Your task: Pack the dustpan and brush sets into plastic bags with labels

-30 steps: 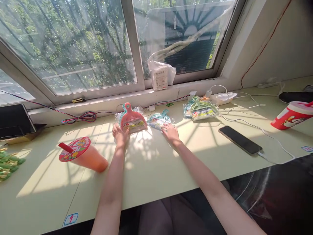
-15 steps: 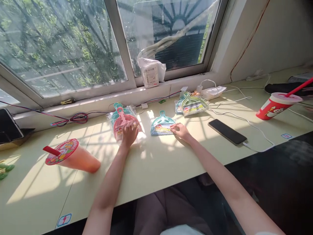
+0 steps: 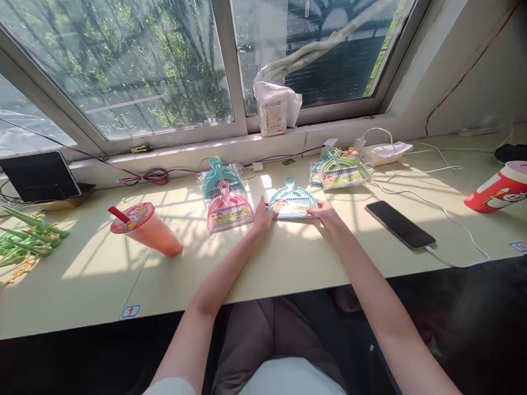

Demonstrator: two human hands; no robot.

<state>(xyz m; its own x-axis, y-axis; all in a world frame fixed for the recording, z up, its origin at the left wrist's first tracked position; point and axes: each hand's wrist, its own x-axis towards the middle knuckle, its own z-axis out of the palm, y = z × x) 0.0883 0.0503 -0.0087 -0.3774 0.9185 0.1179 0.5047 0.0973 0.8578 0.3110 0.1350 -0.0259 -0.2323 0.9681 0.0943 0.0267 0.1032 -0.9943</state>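
A teal mini dustpan set (image 3: 291, 199) in clear wrap lies flat on the pale yellow table (image 3: 255, 263). My left hand (image 3: 262, 215) touches its left corner and my right hand (image 3: 326, 212) rests on its right corner, fingers spread on the wrap. To the left a pink dustpan set (image 3: 229, 209) lies partly over another teal one (image 3: 218, 176). Two more packaged sets, green (image 3: 341, 170) on top, sit to the right near the sill.
An orange drink cup (image 3: 146, 229) with a red straw stands at the left. A black phone (image 3: 399, 224) on a white cable lies to the right, with a red cup (image 3: 498, 192) beyond. Green clips (image 3: 24, 241) and a dark tablet (image 3: 39, 175) are far left.
My left hand left the pink dustpan set and moved right to the teal set's left corner. The teal set now lies squarely between both hands. The view shifted.
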